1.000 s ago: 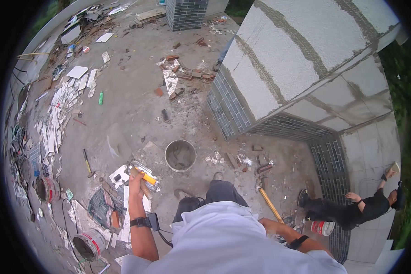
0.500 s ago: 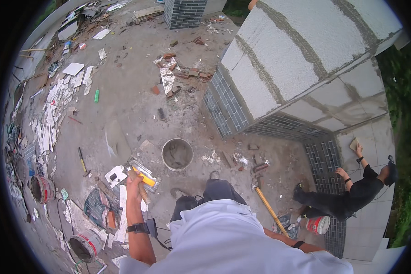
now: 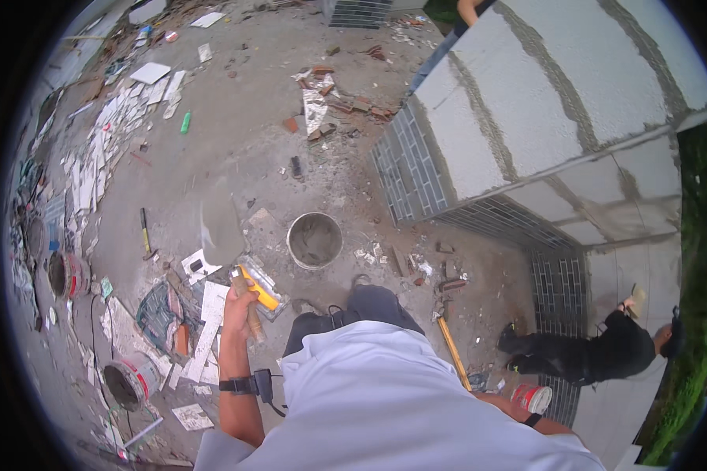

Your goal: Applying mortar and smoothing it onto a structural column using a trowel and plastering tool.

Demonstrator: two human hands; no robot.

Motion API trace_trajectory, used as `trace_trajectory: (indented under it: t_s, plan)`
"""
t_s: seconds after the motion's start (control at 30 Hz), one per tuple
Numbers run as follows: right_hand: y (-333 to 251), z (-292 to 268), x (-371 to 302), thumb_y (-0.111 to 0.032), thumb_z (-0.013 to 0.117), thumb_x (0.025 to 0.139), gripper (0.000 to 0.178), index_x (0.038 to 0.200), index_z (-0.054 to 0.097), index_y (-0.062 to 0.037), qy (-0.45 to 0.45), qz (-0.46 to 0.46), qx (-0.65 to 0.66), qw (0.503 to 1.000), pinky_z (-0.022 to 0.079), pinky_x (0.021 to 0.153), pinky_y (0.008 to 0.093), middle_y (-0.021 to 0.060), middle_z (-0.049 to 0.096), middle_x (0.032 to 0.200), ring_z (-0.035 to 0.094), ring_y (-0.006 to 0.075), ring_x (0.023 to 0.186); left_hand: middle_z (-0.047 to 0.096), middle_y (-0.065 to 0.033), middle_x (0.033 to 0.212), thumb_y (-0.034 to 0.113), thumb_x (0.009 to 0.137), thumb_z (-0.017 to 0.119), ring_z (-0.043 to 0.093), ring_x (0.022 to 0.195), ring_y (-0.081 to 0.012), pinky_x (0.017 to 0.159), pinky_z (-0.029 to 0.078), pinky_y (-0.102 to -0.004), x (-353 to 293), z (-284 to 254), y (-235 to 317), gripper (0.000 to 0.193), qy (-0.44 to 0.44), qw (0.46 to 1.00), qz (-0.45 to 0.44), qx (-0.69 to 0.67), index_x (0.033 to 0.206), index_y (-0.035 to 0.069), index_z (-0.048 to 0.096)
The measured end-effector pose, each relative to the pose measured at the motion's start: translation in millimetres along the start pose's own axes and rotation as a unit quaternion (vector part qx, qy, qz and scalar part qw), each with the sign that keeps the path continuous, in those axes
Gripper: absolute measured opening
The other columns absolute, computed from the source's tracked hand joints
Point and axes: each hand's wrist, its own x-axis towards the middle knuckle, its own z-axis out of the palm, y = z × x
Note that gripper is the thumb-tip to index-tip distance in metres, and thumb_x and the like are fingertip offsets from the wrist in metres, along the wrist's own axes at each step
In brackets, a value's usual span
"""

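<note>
My left hand [image 3: 239,308] is closed around a trowel [image 3: 262,289] with a yellow part and a grey, mortar-smeared blade. A tan, wood-like bar [image 3: 255,323] shows beside the trowel at the same hand; how the two join is unclear. Ahead and to the right of this hand stands a round bucket [image 3: 314,240] with grey mortar inside. White tile pieces [image 3: 210,312] lie beneath and left of the hand. Of my right arm, only the forearm [image 3: 518,410] with a dark wristband shows; my shirt hides the hand.
A hammer [image 3: 145,234] lies at left, a long wooden-handled tool [image 3: 452,345] at right. Two dirty buckets [image 3: 133,381] stand left. Partly tiled block walls [image 3: 487,118] rise at right, where a co-worker [image 3: 597,345] in black works; another person's arm [image 3: 470,11] shows behind them. Broken bricks [image 3: 361,106] litter the floor.
My view has shifted, so most floor things sit higher in it. My left hand still grips the trowel. The co-worker at the right wall has changed pose, and another person now shows behind the wall.
</note>
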Motion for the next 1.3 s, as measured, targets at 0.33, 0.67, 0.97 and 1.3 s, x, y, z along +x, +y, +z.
trace_trajectory:
  t_s: [0.33, 0.67, 0.97, 1.3]
  plan:
    - [-6.1, -125.8, 45.8, -0.018, 0.070, 0.081, 0.044, 0.120, 0.057, -0.0010, -0.088, -0.007, 0.065, 0.994, 0.049, 0.086, 0.0316, 0.0098, 0.068, 0.104, 0.063, 0.0158, 0.092, 0.059, -0.0054, 0.098, 0.005, 0.077, 0.062, 0.057, 0.091, -0.0160, 0.084, 0.045, -0.0310, 4.0, 90.1, 72.3, 0.030, 0.004, 0.998, 0.042, 0.041, 0.106, 0.005, 0.057]
    - [-368.3, -184.0, 175.3, -0.024, 0.070, 0.082, 0.059, 0.131, 0.045, -0.0026, 0.088, -0.474, -0.145, 0.864, 0.051, 0.081, 0.0382, 0.0173, 0.068, 0.097, 0.067, 0.0308, 0.094, 0.057, -0.0044, 0.097, 0.006, 0.077, 0.065, 0.055, 0.089, -0.0141, 0.079, 0.045, -0.0294, 34.8, 206.3, 141.0, 0.031, -0.060, 0.990, 0.061, 0.112, 0.106, 0.006, 0.055]
    - [-453.5, -159.9, 247.9, -0.023, 0.067, 0.079, 0.071, 0.139, 0.034, -0.0035, 0.205, -0.381, -0.136, 0.891, 0.051, 0.072, 0.0492, 0.0273, 0.066, 0.093, 0.064, 0.0452, 0.087, 0.059, -0.0035, 0.095, 0.003, 0.076, 0.064, 0.057, 0.085, -0.0118, 0.079, 0.047, -0.0289, 124.1, 214.1, 175.4, 0.032, -0.165, 0.975, 0.021, 0.144, 0.106, 0.003, 0.056]
    - [-548.5, -208.1, 170.4, -0.018, 0.061, 0.092, 0.039, 0.126, 0.057, 0.0003, 0.422, -0.325, 0.159, 0.831, 0.041, 0.054, 0.0204, 0.0017, 0.060, 0.087, 0.051, 0.0052, 0.060, 0.056, -0.0020, 0.072, 0.008, 0.081, 0.067, 0.056, 0.055, -0.0107, 0.049, 0.044, -0.0260, 278.9, 143.4, 283.2, 0.021, -0.336, 0.917, -0.087, 0.198, 0.097, 0.004, 0.053]
